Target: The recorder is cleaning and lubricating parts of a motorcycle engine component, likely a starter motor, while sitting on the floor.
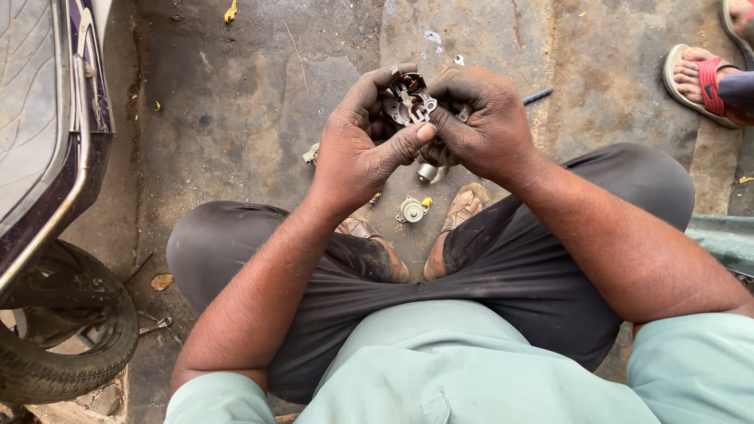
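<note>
A small metal engine part [411,105], grey with a dark fitting on top, is held between both my hands above the ground. My left hand [363,145] grips it from the left, with the thumb pressed across its front. My right hand [481,119] closes on it from the right. A silver cylinder [426,171] hangs below the part. I am squatting, knees apart.
A small round metal piece [411,210] lies on the concrete [236,118] between my feet. A motorcycle with its tyre [67,330] stands at the left. Another person's sandalled foot [699,82] is at the upper right. A dark rod [538,96] lies beyond my hands.
</note>
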